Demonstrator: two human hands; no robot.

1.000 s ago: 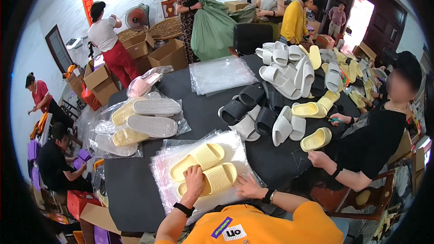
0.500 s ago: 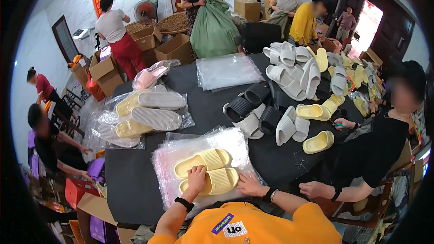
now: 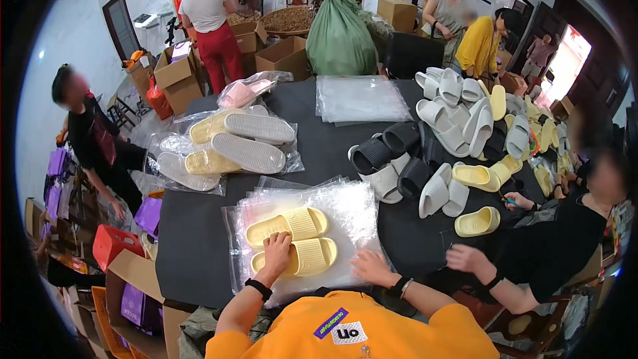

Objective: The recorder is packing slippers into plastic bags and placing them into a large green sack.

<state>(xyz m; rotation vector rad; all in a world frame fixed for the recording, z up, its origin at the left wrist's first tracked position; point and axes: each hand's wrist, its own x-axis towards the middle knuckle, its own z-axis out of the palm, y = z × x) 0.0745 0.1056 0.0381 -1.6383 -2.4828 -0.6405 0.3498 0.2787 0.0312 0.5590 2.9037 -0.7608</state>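
Note:
A pair of yellow slide slippers [image 3: 311, 256] lies side by side, soles down, on a stack of clear plastic bags [image 3: 352, 209] at the near middle of the table. My left hand [image 3: 278, 251] is closed over the heel end of the pair, its fingers gripping where the two meet. To the right of the slippers, my right hand [image 3: 372, 267] is over the bags' edge with its fingers apart, holding nothing. Bagged yellow and grey slippers [image 3: 249, 153] are heaped at the left, with bagged pink slippers [image 3: 244, 93] behind them.
The black-topped table [image 3: 193, 239] carries loose grey slippers [image 3: 458, 119], black slippers [image 3: 402, 139] and a single yellow slipper [image 3: 477, 221] on its right. More clear bags [image 3: 359, 98] lie at the far edge. A co-worker's hand [image 3: 468, 259] is close on my right; open cartons [image 3: 136, 279] stand lower left.
The yellow slippers have slid left on the bags with my left hand. My right hand has come off the slippers' side. A co-worker at the left now stands upright; the view has shifted.

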